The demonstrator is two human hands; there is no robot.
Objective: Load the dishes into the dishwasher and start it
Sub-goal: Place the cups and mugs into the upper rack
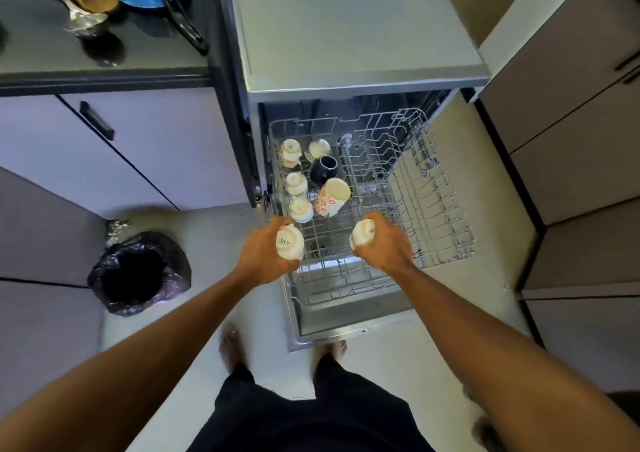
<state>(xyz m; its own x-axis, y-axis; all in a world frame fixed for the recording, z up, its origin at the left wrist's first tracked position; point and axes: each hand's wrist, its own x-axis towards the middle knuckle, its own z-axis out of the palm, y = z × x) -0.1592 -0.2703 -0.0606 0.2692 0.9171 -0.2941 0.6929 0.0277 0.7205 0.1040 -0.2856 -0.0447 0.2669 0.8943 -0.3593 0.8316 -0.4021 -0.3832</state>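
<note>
Two cream cups held base-up over the pulled-out rack, one in each hand.

Left hand (263, 250) has its fingers curled round the left cup (290, 242), whose printed base mark faces up; right hand (384, 240) grips the right cup (362, 231) the same way. Both cups hang just above the near left part of the wire rack (433, 209). Assessment: glazed ceramic, light, rigid, smooth-walled, likely slippery if wet and prone to chipping against wire. The body wall is the sound place to hold them, not the rim. The rack is a thin pale wire grid with upright tines. On its left side sit four similar cream cups (296, 182), inverted, a glossy dark blue mug (323, 169), tilted, and a floral mug (331, 192), leaning. The dishwasher (346, 36) has a matte grey shell.
</note>
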